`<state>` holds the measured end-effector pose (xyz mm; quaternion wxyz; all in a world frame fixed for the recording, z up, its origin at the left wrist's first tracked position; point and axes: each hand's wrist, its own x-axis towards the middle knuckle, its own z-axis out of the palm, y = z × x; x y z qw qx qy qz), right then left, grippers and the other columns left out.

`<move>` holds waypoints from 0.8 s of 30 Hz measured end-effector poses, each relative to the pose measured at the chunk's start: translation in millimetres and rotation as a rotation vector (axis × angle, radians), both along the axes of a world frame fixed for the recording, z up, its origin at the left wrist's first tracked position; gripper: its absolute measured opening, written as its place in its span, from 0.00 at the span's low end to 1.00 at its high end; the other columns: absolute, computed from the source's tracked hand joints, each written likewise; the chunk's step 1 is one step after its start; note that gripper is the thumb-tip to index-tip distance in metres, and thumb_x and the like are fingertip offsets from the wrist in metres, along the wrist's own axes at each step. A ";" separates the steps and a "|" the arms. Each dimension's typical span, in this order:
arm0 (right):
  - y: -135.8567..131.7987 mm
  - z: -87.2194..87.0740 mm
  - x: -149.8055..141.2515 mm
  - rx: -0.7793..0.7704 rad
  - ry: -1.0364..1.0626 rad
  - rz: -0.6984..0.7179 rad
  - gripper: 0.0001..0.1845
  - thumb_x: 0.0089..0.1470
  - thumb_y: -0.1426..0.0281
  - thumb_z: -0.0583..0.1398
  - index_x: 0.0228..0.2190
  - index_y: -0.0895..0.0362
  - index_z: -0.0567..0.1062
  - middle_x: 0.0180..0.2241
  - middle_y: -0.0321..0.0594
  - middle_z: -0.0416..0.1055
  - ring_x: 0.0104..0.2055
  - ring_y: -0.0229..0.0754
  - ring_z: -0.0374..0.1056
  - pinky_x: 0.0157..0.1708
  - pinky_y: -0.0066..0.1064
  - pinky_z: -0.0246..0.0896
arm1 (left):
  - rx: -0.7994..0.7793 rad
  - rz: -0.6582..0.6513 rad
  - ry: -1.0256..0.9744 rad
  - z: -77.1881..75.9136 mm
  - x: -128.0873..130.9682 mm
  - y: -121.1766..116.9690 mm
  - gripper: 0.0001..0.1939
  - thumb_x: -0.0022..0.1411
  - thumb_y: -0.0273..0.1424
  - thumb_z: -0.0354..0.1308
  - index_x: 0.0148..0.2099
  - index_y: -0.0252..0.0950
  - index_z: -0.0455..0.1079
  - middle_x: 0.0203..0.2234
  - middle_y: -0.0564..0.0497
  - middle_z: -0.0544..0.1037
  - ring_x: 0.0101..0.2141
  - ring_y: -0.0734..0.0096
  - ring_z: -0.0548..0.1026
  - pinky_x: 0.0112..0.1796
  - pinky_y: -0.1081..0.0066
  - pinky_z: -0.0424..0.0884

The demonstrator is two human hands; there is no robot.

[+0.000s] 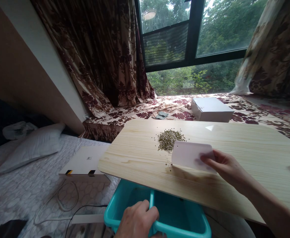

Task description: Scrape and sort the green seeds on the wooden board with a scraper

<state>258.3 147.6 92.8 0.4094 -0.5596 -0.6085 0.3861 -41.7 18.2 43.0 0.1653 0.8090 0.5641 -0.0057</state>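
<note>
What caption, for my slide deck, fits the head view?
Right hand holds a pale scraper beside greenish grains on a wood-grain tabletop; left hand grips a turquoise two-compartment bin.

- Seeds (169, 138): greenish-brown, heaped loosely on the table (137, 153).
- Sheet (189, 155): pale, flat, tilted beside the seeds.
- Bin (177, 215): turquoise, divided, below the table's near edge.

The setting appeared to be a bedroom in a home. On the left, a bed (13, 195), pale and quilted, held a plump white pillow (32, 150) that lay at a slant. Past the bed ran a deep window ledge (132, 117) covered in a cream-and-burgundy floral print. Long patterned drapes (127, 56) in similar colours hung at both sides of a wide, dark-framed window (192, 36), and leafy green trees (229, 28) filled the daylight outside.
</note>
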 end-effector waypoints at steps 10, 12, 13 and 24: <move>0.2 1.7 -5.1 -0.013 0.050 0.035 0.23 0.41 0.47 0.68 0.29 0.53 0.82 0.33 0.45 0.82 0.37 0.53 0.77 0.38 0.39 0.72 | -0.006 0.002 0.009 -1.6 0.0 1.0 0.17 0.55 0.44 0.70 0.39 0.42 0.71 0.35 0.54 0.74 0.39 0.62 0.75 0.34 0.69 0.64; -0.5 3.0 -1.6 -0.023 0.031 0.034 0.22 0.41 0.48 0.68 0.29 0.53 0.82 0.33 0.44 0.82 0.37 0.52 0.77 0.39 0.39 0.71 | -0.013 0.000 0.024 1.7 1.0 1.1 0.16 0.55 0.43 0.70 0.38 0.42 0.70 0.35 0.54 0.74 0.39 0.62 0.75 0.34 0.69 0.64; -0.8 2.7 -0.1 -0.029 0.024 0.032 0.21 0.42 0.48 0.68 0.29 0.53 0.82 0.33 0.44 0.82 0.37 0.52 0.76 0.39 0.39 0.71 | -0.015 0.000 0.035 3.6 1.6 1.2 0.16 0.55 0.43 0.70 0.38 0.42 0.70 0.34 0.54 0.74 0.39 0.62 0.75 0.34 0.69 0.64; -9.2 4.4 -5.1 -0.086 0.086 0.064 0.27 0.37 0.44 0.68 0.29 0.54 0.82 0.33 0.46 0.82 0.38 0.54 0.77 0.39 0.40 0.72 | -0.092 0.015 0.090 15.2 6.3 3.1 0.14 0.57 0.41 0.69 0.39 0.41 0.71 0.36 0.52 0.75 0.41 0.61 0.75 0.37 0.67 0.66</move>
